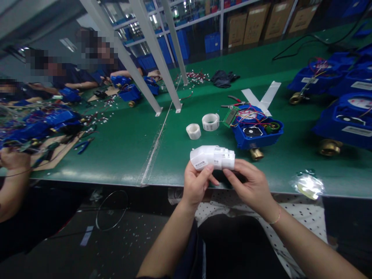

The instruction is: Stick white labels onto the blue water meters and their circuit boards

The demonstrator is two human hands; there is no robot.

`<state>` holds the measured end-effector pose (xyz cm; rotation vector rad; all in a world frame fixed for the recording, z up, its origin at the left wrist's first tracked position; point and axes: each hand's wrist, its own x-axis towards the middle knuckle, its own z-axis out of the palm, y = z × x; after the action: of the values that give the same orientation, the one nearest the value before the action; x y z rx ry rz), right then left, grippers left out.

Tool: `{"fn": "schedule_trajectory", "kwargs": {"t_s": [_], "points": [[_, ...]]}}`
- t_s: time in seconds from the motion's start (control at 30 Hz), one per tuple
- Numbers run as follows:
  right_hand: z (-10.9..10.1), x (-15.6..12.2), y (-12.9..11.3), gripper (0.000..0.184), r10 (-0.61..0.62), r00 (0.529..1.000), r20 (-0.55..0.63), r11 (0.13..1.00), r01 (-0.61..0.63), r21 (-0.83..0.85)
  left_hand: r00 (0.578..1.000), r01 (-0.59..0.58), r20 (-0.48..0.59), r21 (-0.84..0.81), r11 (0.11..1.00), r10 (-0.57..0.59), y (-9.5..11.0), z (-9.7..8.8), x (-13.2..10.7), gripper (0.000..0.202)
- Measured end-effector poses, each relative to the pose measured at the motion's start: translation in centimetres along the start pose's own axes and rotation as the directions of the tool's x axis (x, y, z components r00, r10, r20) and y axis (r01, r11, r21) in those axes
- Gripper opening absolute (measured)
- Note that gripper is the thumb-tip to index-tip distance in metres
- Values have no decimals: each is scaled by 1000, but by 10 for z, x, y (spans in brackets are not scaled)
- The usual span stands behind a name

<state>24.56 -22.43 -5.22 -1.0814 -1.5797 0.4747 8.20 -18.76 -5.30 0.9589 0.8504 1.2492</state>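
Over the front edge of the green bench I hold a strip of white barcode labels (207,157), loosely coiled and overlapping. My left hand (197,180) pinches its left part, thumb on the front. At the right end, my right hand (251,184) grips the strip between thumb and fingers. Just beyond stand two small label rolls, a plain white one (193,131) and one with printed barcodes (210,122). Behind my right hand sits an opened blue meter housing (257,133) with a brass fitting, coloured wires and a green circuit board (231,116).
More blue meters (345,120) stand at the right. White strips (264,99), red-handled pliers (236,99) and a dark cloth (223,78) lie farther back. White posts (154,77) rise from the bench. Co-workers sit at the left; one's hand (14,159) is near blue-handled pliers (83,145).
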Motion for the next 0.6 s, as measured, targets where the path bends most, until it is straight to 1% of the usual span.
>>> {"fn": "schedule_trajectory", "kwargs": {"t_s": [0.13, 0.23, 0.3, 0.37, 0.47, 0.53, 0.6], "points": [[1, -2, 6, 24, -82, 997, -9, 994, 81, -69, 996, 23, 82, 52, 998, -27, 17, -11, 6, 50], [2, -2, 10, 26, -151, 988, 21, 975, 153, -159, 989, 86, 109, 98, 991, -96, 25, -16, 8, 41], [3, -1, 10, 28, -212, 977, 38, 950, 215, -225, 983, 120, 126, 113, 986, -134, 24, -17, 8, 34], [4, 0, 9, 30, -252, 967, 37, 926, 252, -280, 981, 128, 135, 111, 986, -143, 21, -16, 6, 31], [6, -1, 4, 30, -259, 966, 21, 906, 251, -340, 985, 105, 124, 103, 989, -118, 16, -14, 2, 32], [6, -3, 1, 29, -241, 970, 5, 906, 227, -357, 987, 101, 115, 134, 986, -117, 14, -14, -1, 36], [4, -5, 0, 28, -210, 978, -18, 922, 192, -336, 986, 107, 103, 186, 977, -127, 14, -15, -5, 39]]}}
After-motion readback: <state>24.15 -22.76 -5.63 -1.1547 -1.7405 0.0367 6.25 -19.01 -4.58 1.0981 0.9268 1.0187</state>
